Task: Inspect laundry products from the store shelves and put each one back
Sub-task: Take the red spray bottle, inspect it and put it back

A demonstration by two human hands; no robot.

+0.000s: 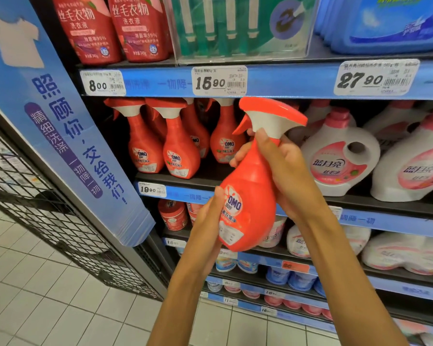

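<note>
My right hand (283,168) is wrapped around the narrow neck of an orange OMO spray bottle (250,196), thumb up by the white collar under the trigger head. My left hand (208,221) cups the bottle's fat lower body from the left, thumb lying along the edge of the label. The bottle is tilted, head leaning up and right, held in the air in front of the shelves and off them. My left palm hides the bottle's far-left side, and the small print on the label's white panel is too blurred to read.

It is smooth glossy plastic, pear-shaped, with an orange trigger top.

Behind it, on the middle shelf (185,179), I count three like spray bottles (180,156) plainly in front, with more behind them that I cannot count. To the right stand white jugs with pink caps (340,158), two clear and others cut off by the frame edge.

The shelf above carries two red pouches (113,28), a clear box of green packs (240,28), and blue jugs (385,23), all cropped at the top. Three large price tags (219,81) sit on its blue rail. A blue banner (68,136) runs down the left beside black wire mesh (35,196) and white floor tile (48,308).
</note>
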